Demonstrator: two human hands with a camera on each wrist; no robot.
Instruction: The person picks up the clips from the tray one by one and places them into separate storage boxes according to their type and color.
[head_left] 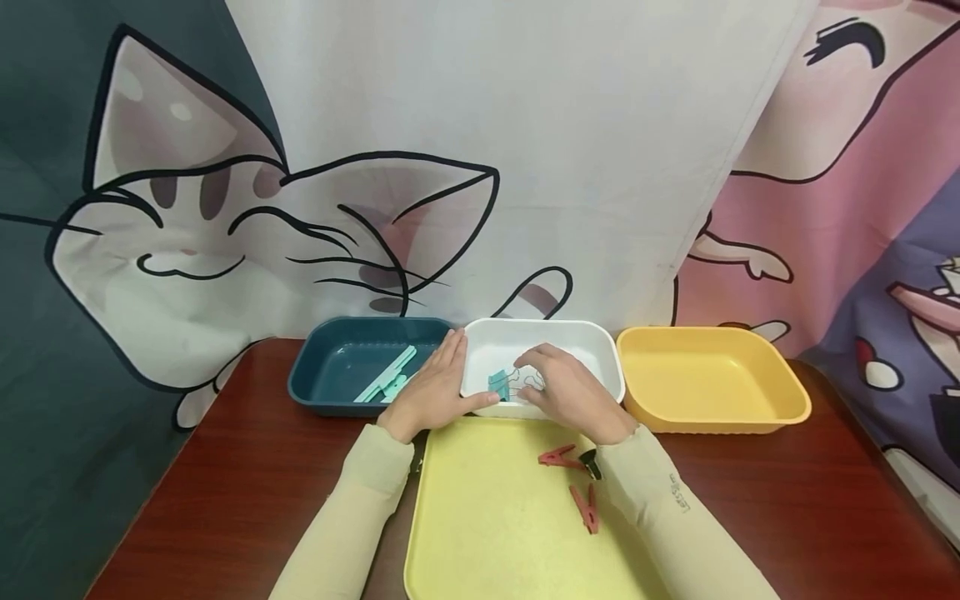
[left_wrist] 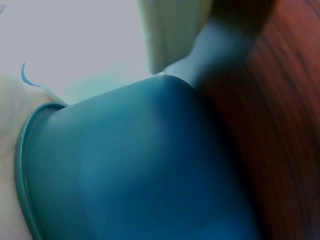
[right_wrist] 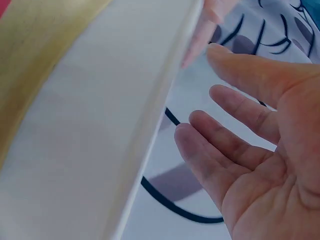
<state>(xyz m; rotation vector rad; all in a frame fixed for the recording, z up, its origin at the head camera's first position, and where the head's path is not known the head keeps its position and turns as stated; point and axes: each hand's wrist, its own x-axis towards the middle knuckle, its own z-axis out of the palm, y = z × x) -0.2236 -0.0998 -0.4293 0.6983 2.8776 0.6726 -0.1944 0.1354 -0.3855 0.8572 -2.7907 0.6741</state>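
My left hand [head_left: 431,396] lies along the left side of the white bin [head_left: 555,335], fingers straight and pointing away, thumb stretched over the front rim. Over the right part of that bin hangs my right hand [head_left: 566,387], its fingers loosely bent. In the right wrist view the right hand [right_wrist: 260,145] is spread with nothing between thumb and fingers. Teal binder clips [head_left: 498,383] with wire handles lie in the white bin, close to the right fingertips. The left wrist view mostly holds the dark blue bin's outer wall [left_wrist: 115,165].
The dark blue bin [head_left: 322,367] at left holds pale teal clips [head_left: 388,375]. A yellow bin [head_left: 712,375] stands at right. On the yellow tray [head_left: 487,517] in front lie two red clothespins [head_left: 587,510] and a black binder clip [head_left: 591,464]. A printed curtain [head_left: 585,167] hangs behind.
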